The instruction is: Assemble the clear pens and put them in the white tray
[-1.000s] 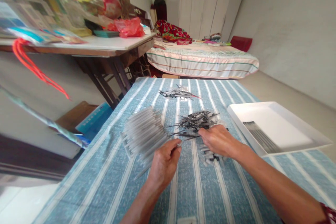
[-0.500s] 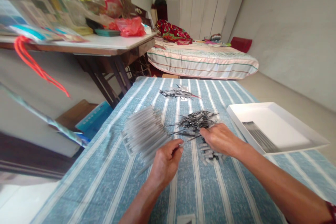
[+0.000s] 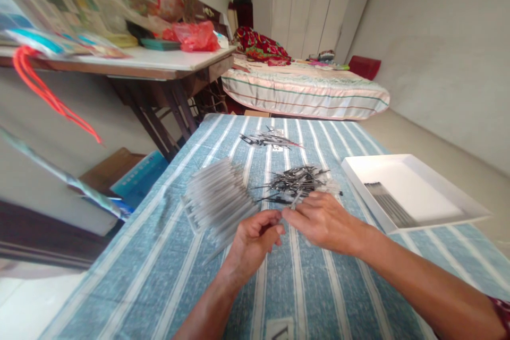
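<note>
My left hand (image 3: 257,236) is closed, thumb and fingers pinched around what appears to be a pen barrel, mostly hidden by the fingers. Against its fingertips, my right hand (image 3: 321,223) is closed too; a small translucent piece (image 3: 295,200) shows at its fingers, and the rest is covered. Left of the hands lies a stack of translucent pen barrels (image 3: 217,196), side by side. A loose heap of thin black pen refills (image 3: 298,180) lies just beyond my right hand. Small clear and grey pieces beside that heap are partly hidden by the hand.
On the right stands a shallow white box (image 3: 434,180) with a row of dark-tipped pens (image 3: 388,204) inside. A smaller pile of black and clear parts (image 3: 271,139) lies farther back on the striped tablecloth (image 3: 159,276). A cluttered desk (image 3: 191,61) stands left, a bed (image 3: 306,90) behind.
My right hand has moved left and toward me, from the refill heap to my left fingertips. The dark refill that stretched between the hands is no longer visible.
</note>
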Action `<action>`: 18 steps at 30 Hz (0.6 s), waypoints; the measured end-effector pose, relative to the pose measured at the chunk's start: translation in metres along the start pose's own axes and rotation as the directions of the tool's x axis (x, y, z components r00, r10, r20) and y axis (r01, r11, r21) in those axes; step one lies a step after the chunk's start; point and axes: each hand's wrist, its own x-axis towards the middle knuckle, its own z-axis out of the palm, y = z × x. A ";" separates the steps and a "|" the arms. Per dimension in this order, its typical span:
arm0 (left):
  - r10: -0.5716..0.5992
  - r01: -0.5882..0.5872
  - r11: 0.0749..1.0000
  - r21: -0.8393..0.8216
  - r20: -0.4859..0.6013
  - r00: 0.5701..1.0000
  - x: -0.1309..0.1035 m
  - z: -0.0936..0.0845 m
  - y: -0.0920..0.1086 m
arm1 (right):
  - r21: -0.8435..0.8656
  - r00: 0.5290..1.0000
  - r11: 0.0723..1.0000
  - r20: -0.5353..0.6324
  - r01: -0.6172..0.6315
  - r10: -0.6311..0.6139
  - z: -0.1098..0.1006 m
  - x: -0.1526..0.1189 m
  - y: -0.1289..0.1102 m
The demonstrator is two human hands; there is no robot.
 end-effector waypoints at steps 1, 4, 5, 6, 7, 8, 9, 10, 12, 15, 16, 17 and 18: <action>0.019 -0.019 0.999 -0.044 -0.012 1.000 0.000 0.000 0.001 | 0.044 0.998 0.999 -0.068 -0.013 0.016 -0.002 -0.002 -0.001; 0.061 -0.071 0.985 -0.159 -0.065 0.996 -0.001 0.000 0.001 | 0.216 0.975 0.967 -0.142 -0.136 0.169 -0.004 -0.016 0.002; 0.071 -0.085 0.979 -0.188 -0.082 0.994 -0.001 -0.001 0.001 | 0.264 0.966 0.943 -0.103 -0.203 0.236 -0.003 -0.022 0.005; 0.080 -0.099 0.972 -0.213 -0.096 0.992 -0.001 -0.002 0.000 | 0.296 0.954 0.914 -0.032 -0.276 0.299 0.000 -0.029 0.007; 0.088 -0.111 0.965 -0.236 -0.104 0.991 -0.001 -0.002 -0.001 | 0.311 0.935 0.884 0.063 -0.350 0.348 0.003 -0.037 0.009; 0.097 -0.122 0.959 -0.257 -0.108 0.989 -0.001 -0.003 -0.002 | 0.309 0.907 0.853 0.165 -0.422 0.389 0.007 -0.045 0.010; 0.105 -0.130 0.953 -0.272 -0.106 0.989 -0.001 -0.003 -0.003 | 0.296 0.870 0.824 0.264 -0.483 0.416 0.012 -0.052 0.010; 0.113 -0.137 0.950 -0.282 -0.099 0.989 -0.001 -0.003 -0.004 | 0.279 0.835 0.802 0.343 -0.528 0.431 0.017 -0.059 0.010; 0.124 -0.141 0.949 -0.282 -0.077 0.989 -0.001 -0.003 -0.005 | 0.235 0.776 0.775 0.437 -0.586 0.454 0.028 -0.071 0.008; 0.119 -0.122 0.963 -0.238 -0.028 0.992 -0.002 -0.001 -0.007 | 0.170 0.740 0.770 0.463 -0.615 0.488 0.040 -0.081 0.002; 0.114 -0.115 0.968 -0.223 -0.016 0.993 -0.003 -0.001 -0.007 | 0.155 0.739 0.775 0.459 -0.613 0.493 0.043 -0.082 0.000; 0.109 -0.108 0.972 -0.211 -0.008 0.994 -0.003 0.000 -0.007 | 0.143 0.743 0.783 0.454 -0.606 0.492 0.045 -0.083 -0.001; 0.104 -0.102 0.974 -0.202 -0.003 0.995 -0.003 0.000 -0.007 | 0.131 0.747 0.792 0.451 -0.596 0.488 0.047 -0.083 -0.003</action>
